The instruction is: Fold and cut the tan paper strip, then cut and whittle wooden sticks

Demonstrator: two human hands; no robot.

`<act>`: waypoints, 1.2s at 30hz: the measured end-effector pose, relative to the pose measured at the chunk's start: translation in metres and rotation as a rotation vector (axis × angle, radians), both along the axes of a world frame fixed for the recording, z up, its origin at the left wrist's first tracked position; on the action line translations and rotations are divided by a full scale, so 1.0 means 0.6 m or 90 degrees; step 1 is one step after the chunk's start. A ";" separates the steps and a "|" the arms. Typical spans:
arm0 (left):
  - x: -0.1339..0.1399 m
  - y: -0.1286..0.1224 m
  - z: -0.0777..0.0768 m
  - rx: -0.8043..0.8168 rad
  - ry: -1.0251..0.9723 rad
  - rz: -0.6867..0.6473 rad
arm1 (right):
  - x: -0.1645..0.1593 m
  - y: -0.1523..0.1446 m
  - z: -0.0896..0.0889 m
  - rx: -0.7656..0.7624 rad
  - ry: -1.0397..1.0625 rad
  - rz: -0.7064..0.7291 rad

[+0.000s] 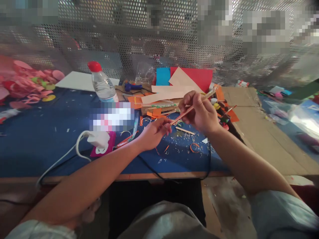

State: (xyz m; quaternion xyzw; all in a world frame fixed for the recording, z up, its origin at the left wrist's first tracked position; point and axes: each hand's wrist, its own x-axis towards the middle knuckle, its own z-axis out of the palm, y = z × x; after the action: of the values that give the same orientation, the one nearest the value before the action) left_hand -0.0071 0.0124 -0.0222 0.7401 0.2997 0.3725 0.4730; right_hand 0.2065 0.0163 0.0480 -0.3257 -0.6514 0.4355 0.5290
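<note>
My right hand (203, 114) is closed around a thin stick (181, 115), pinkish at its lower part and pale at its upper end. The stick slants up to the right above the blue tabletop (72, 122). At its lower end, my left hand (154, 132) pinches the tip between thumb and fingers. Whether the stick is a brush handle or a wrapped rod, I cannot tell. Below my hands lie a flat wooden craft stick (184, 130), an orange ring-shaped strip (194, 147) and many small pale scraps.
To the left stand a water bottle (103, 83) with a red cap and a white plug on a pink power strip (112, 139). Coloured sheets (193, 76) lie at the back, with cardboard (269, 139) to the right. A black cable (152, 169) crosses the front edge.
</note>
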 end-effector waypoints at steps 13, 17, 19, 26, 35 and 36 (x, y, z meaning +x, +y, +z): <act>-0.001 0.006 -0.008 -0.026 -0.029 0.023 | -0.032 0.001 -0.080 -0.061 0.018 -0.063; 0.000 0.004 -0.005 -0.031 -0.033 0.032 | -0.041 -0.006 -0.088 -0.049 -0.025 -0.042; 0.000 0.002 -0.001 -0.018 -0.042 0.025 | -0.044 -0.010 -0.092 -0.035 -0.048 -0.025; 0.002 0.003 0.000 -0.044 -0.040 0.042 | -0.048 -0.016 -0.105 -0.014 -0.075 -0.029; 0.005 -0.003 0.010 -0.004 0.024 0.039 | -0.023 0.004 -0.084 -0.043 0.121 -0.130; 0.005 -0.003 0.009 0.001 0.025 0.039 | -0.023 0.005 -0.084 -0.051 0.100 -0.136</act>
State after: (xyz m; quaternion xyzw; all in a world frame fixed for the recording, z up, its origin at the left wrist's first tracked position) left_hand -0.0043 0.0108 -0.0167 0.7382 0.3311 0.3721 0.4550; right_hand 0.1929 0.0193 -0.0022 -0.3790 -0.5518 0.4263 0.6084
